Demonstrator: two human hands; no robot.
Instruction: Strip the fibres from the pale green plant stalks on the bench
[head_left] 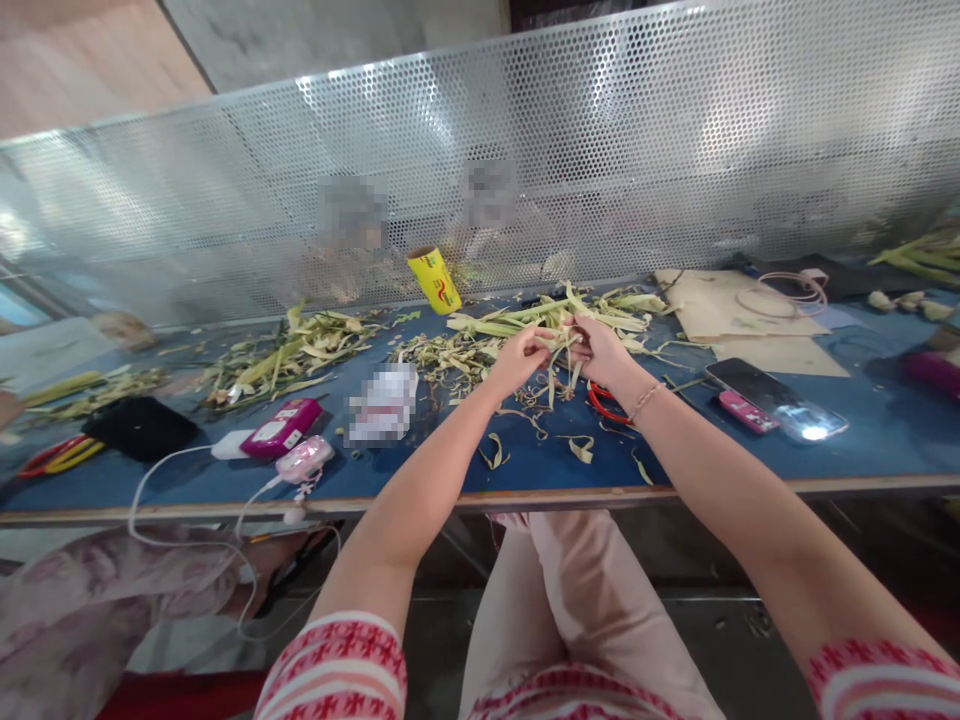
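Over the blue table my left hand [519, 358] and my right hand [602, 352] meet, fingers curled in a pinch on one pale green, withered leafy stalk [559, 340]. Loose peeled strips hang down from it between the hands. Behind and beneath lies a heap of similar stalks and dry shreds [457, 355], and curled scraps [581, 450] are scattered nearer the edge. An orange-handled tool [609, 405], probably scissors, lies partly hidden beneath my right wrist.
A yellow cardboard tube [435, 280] leans near the perforated metal screen [637, 140]. Phones [742, 385] lie right, near brown paper sheets [739, 305]. Left are a second stalk pile [289, 355], a magenta device [281, 428], a black pouch [140, 428] and white cables [139, 500]. A person's leg shows lower left.
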